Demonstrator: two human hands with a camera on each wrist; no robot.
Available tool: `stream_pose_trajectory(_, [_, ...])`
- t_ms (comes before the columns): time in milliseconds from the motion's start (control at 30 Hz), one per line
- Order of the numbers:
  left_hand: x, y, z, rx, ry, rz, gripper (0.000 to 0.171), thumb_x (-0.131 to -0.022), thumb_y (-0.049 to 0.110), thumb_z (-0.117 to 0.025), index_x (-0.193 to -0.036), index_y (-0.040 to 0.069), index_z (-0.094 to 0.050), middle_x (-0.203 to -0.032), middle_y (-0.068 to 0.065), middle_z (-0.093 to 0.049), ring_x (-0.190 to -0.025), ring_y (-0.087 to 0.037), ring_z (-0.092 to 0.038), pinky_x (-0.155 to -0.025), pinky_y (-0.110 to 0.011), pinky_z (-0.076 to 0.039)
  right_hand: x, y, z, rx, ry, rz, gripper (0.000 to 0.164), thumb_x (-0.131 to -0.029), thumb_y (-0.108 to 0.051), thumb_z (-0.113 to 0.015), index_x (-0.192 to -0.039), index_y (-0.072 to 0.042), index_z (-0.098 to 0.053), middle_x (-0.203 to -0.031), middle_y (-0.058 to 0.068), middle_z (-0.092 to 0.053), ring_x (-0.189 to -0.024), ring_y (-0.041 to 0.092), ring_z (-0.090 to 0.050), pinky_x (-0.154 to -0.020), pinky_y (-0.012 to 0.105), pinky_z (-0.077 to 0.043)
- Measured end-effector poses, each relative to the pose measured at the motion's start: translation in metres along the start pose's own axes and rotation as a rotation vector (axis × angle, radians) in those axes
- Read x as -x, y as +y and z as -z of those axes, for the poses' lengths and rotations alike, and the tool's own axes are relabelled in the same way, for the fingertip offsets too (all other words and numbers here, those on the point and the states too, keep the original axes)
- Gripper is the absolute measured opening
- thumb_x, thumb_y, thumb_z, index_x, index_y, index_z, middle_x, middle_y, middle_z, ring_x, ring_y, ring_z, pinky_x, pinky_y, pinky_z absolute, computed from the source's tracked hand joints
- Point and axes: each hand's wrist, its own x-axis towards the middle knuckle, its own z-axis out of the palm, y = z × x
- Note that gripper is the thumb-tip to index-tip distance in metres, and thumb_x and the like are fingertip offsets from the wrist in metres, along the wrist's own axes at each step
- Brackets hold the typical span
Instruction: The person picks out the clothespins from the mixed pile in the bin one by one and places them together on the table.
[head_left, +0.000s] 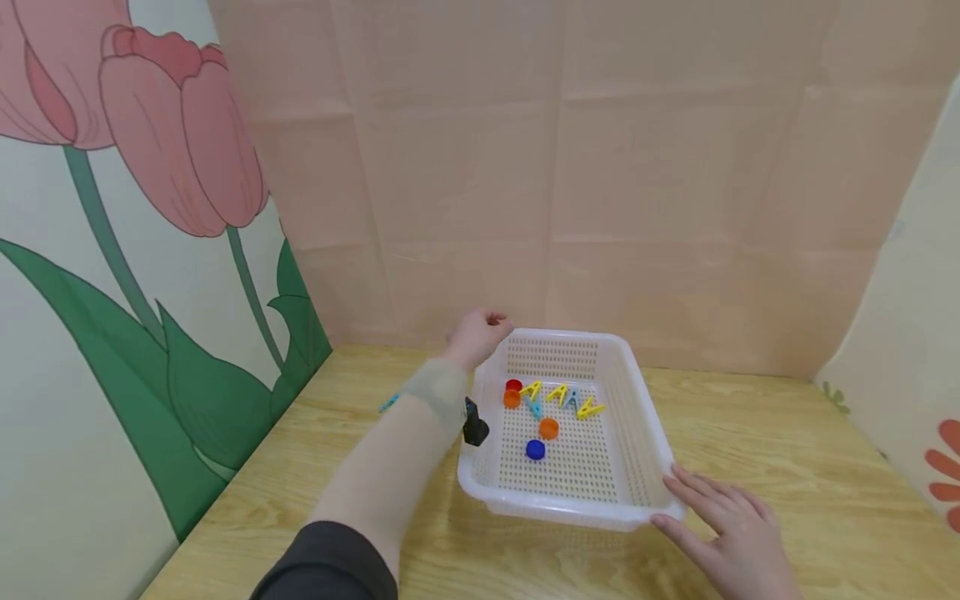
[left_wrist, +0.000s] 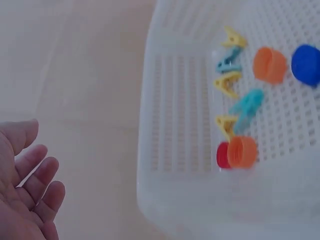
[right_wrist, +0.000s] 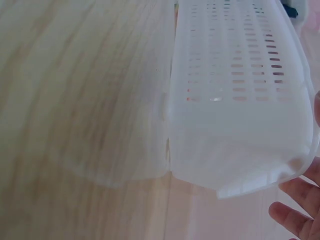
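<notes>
A white plastic basket [head_left: 558, 510] stands on the wooden table with small clips and bottle caps inside. At its far left corner my left hand [head_left: 478, 337] hovers with loosely bent fingers; the left wrist view shows this hand [left_wrist: 27, 185] holding nothing, apart from the basket wall. My right hand [head_left: 727, 529] rests against the near right corner, its fingers spread along the rim. Inside lie several yellow and blue clips, such as a yellow clip [head_left: 589, 408] and a teal clip [head_left: 535, 407], plus a red cap [head_left: 513, 386], orange caps [head_left: 549, 428] and a blue cap [head_left: 536, 450].
Left of the left forearm, a blue clip [head_left: 388, 403] lies on the table [head_left: 300, 467], partly hidden by the arm. A beige sheet [head_left: 600, 167] hangs behind the table, and a tulip-printed wall [head_left: 172, 208] borders the left.
</notes>
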Motion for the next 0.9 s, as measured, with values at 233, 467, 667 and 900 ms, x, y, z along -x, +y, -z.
stream_pose_trajectory(233, [-0.003, 0.023, -0.032, -0.029, -0.048, -0.044, 0.032, -0.092, 0.044, -0.060, -0.117, 0.024, -0.065, -0.107, 0.008, -0.065, -0.104, -0.018, -0.053, -0.097, -0.047, -0.028, 0.006, -0.005, 0.002, -0.001, 0.005, -0.018, 0.056, -0.064, -0.033, -0.086, -0.117, -0.021, -0.071, -0.126, -0.006, -0.062, -0.103, 0.020, -0.052, -0.104, 0.029, -0.018])
stream_pose_trajectory(467, [-0.003, 0.027, -0.057, -0.145, -0.111, -0.085, 0.031, -0.091, 0.044, -0.061, -0.113, 0.022, -0.067, -0.103, 0.009, -0.066, -0.096, -0.015, -0.055, -0.093, -0.041, -0.033, 0.007, -0.011, 0.003, 0.005, 0.018, -0.015, 0.057, -0.063, -0.034, -0.086, -0.116, -0.020, -0.071, -0.124, -0.005, -0.064, -0.103, 0.019, -0.052, -0.103, 0.023, -0.014])
stream_pose_trajectory(667, [0.005, 0.018, -0.075, -0.237, -0.171, -0.131, 0.024, -0.093, 0.039, -0.060, -0.107, 0.022, -0.068, -0.103, 0.009, -0.066, -0.096, -0.013, -0.058, -0.099, -0.042, -0.035, 0.008, -0.019, 0.005, 0.008, 0.013, -0.025, 0.056, -0.064, -0.034, -0.086, -0.116, -0.019, -0.071, -0.123, -0.001, -0.065, -0.102, 0.025, -0.054, -0.099, 0.039, -0.024])
stream_pose_trajectory(900, [0.007, -0.008, -0.093, -0.289, -0.201, -0.052, 0.018, -0.089, 0.040, -0.064, -0.097, 0.025, -0.069, -0.095, 0.012, -0.065, -0.091, -0.011, -0.056, -0.096, -0.041, -0.034, 0.014, -0.026, 0.004, 0.016, 0.010, -0.039, 0.056, -0.064, -0.034, -0.086, -0.116, -0.020, -0.071, -0.124, -0.003, -0.065, -0.104, 0.022, -0.052, -0.096, 0.040, -0.024])
